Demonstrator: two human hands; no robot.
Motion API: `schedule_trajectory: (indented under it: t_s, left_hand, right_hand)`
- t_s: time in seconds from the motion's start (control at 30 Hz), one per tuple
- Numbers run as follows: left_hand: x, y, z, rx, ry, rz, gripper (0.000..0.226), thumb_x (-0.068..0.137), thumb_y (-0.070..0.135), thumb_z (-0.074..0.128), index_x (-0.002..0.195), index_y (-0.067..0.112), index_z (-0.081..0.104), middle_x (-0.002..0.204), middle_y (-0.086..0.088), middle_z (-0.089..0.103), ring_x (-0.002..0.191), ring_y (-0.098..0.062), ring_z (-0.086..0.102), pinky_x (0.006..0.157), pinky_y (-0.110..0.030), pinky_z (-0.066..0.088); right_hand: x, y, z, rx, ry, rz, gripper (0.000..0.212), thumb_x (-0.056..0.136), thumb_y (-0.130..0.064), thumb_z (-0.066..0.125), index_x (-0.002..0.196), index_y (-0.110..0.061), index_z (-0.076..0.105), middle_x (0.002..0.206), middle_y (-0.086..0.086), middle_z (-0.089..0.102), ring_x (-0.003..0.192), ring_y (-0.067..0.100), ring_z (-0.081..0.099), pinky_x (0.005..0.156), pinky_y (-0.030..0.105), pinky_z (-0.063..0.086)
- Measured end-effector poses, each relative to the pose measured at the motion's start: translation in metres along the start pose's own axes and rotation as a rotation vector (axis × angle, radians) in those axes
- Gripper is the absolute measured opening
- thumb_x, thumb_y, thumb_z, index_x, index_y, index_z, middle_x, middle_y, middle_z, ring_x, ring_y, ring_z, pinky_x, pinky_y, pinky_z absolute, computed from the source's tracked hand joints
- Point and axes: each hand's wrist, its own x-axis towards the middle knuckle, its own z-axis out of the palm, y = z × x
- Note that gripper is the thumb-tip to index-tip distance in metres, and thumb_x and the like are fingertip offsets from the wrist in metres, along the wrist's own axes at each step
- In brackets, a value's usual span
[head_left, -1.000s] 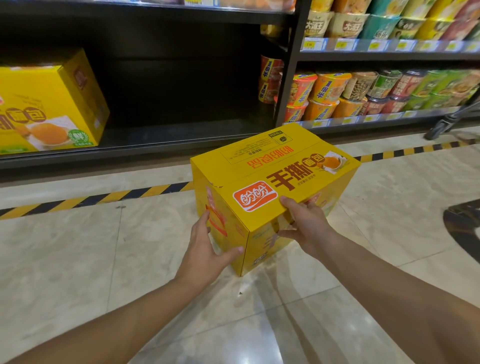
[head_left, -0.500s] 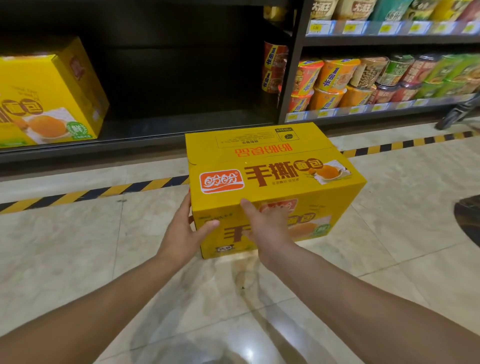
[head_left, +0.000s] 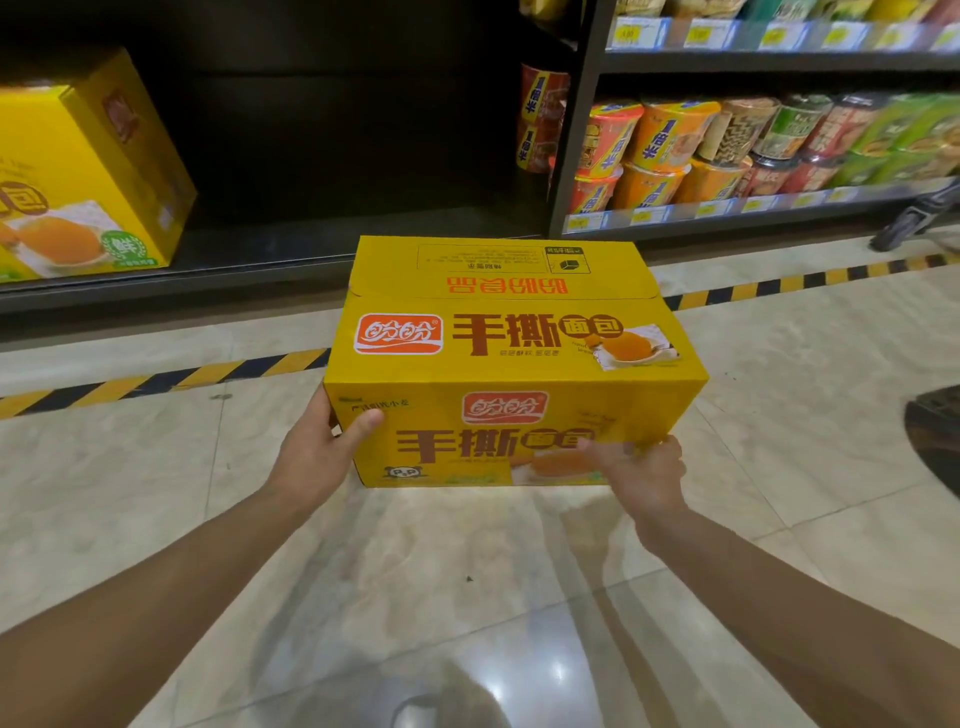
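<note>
A yellow cardboard box with red logos and brown lettering is held above the tiled floor, its long front face turned toward me. My left hand grips its lower left corner, thumb on the front face and fingers round the left side. My right hand holds the lower right part of the front, fingers curled under the bottom edge. A second, matching yellow box stands on the dark bottom shelf at the far left.
To the right, a rack holds rows of instant noodle cups. A yellow-and-black striped line runs along the floor in front of the shelves. A dark object lies on the floor at the right edge, and a wheeled base stands near the rack.
The box has turned from corner-on to square with me and risen. My right hand slid from the middle of the front to its lower right; my left hand stayed at the left corner.
</note>
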Motion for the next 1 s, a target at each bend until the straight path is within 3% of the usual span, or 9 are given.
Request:
schedule_trajectory:
  t_s: [0.07,0.1,0.17,0.23,0.33,0.5,0.7,0.87,1.0]
  left_hand:
    - [0.003,-0.002,0.001,0.009,0.003,-0.006,0.061,0.101,0.044,0.06,0.157,0.039,0.037,0.146,0.014,0.054,0.14,-0.023,0.051,0.113,-0.051,0.042]
    - [0.004,-0.005,0.001,0.014,0.003,-0.013,0.06,0.1,0.046,0.06,0.156,0.041,0.037,0.145,0.015,0.054,0.138,-0.02,0.051,0.113,-0.051,0.043]
    - [0.006,-0.012,0.001,0.028,-0.007,-0.03,0.059,0.096,0.051,0.062,0.15,0.048,0.037,0.144,0.017,0.056,0.133,-0.015,0.053,0.111,-0.05,0.044]
    - [0.006,-0.022,0.003,0.043,-0.038,-0.054,0.062,0.091,0.052,0.068,0.146,0.048,0.038,0.14,0.016,0.06,0.128,-0.014,0.057,0.11,-0.049,0.048]
    - [0.007,-0.036,0.012,0.096,-0.089,-0.11,0.069,0.089,0.046,0.076,0.149,0.037,0.043,0.133,0.014,0.063,0.122,-0.017,0.061,0.108,-0.047,0.05]
    - [0.013,-0.048,0.027,0.081,-0.077,-0.19,0.066,0.089,0.044,0.079,0.148,0.034,0.051,0.138,0.006,0.067,0.124,-0.026,0.064,0.108,-0.051,0.05]
    - [0.013,-0.043,0.02,0.049,-0.041,-0.216,0.066,0.083,0.054,0.081,0.142,0.034,0.059,0.134,0.003,0.071,0.122,-0.028,0.066,0.108,-0.055,0.051]
    - [0.004,-0.021,0.003,0.05,-0.02,-0.199,0.065,0.086,0.05,0.079,0.144,0.028,0.058,0.138,0.001,0.068,0.121,-0.027,0.064,0.102,-0.046,0.051]
    - [0.001,-0.002,-0.018,0.1,-0.016,-0.148,0.056,0.093,0.041,0.075,0.143,0.021,0.06,0.137,-0.001,0.068,0.11,-0.02,0.062,0.09,-0.036,0.048]
  right_hand:
    - [0.009,0.009,-0.011,-0.037,-0.021,0.01,0.127,0.069,-0.042,0.098,0.16,-0.001,0.02,0.159,0.025,0.029,0.149,0.041,0.033,0.11,0.054,0.045]
    - [0.016,0.014,-0.015,-0.064,-0.04,-0.026,0.118,0.072,-0.039,0.097,0.159,-0.002,0.026,0.157,0.023,0.034,0.147,0.039,0.038,0.109,0.053,0.047]
    - [0.029,0.022,-0.018,-0.052,-0.095,-0.117,0.08,0.074,-0.028,0.097,0.139,-0.011,0.053,0.133,0.01,0.064,0.122,0.028,0.065,0.096,0.043,0.059]
    - [0.037,0.024,-0.02,-0.039,-0.163,-0.176,0.058,0.076,-0.021,0.095,0.122,-0.022,0.059,0.11,-0.001,0.074,0.097,0.011,0.073,0.075,0.024,0.059]
    - [0.045,0.029,-0.018,-0.011,-0.218,-0.202,0.07,0.075,-0.028,0.096,0.133,-0.02,0.057,0.112,-0.002,0.077,0.098,0.01,0.075,0.076,0.026,0.056]
    - [0.048,0.034,-0.021,-0.02,-0.282,-0.252,0.045,0.081,-0.015,0.09,0.119,-0.026,0.069,0.102,-0.005,0.082,0.091,0.003,0.076,0.072,0.013,0.055]
    - [0.039,0.022,-0.029,-0.07,-0.286,-0.254,0.018,0.083,-0.038,0.088,0.1,-0.031,0.085,0.094,-0.015,0.081,0.094,-0.001,0.074,0.094,0.036,0.057]
    - [0.029,0.012,-0.044,-0.143,-0.196,-0.309,0.033,0.079,-0.057,0.086,0.098,-0.03,0.081,0.091,-0.014,0.08,0.091,0.007,0.075,0.086,0.039,0.061]
    - [0.02,-0.009,-0.055,-0.089,-0.165,-0.372,0.024,0.083,-0.047,0.085,0.1,-0.03,0.08,0.085,-0.016,0.08,0.085,0.003,0.076,0.078,0.032,0.061]
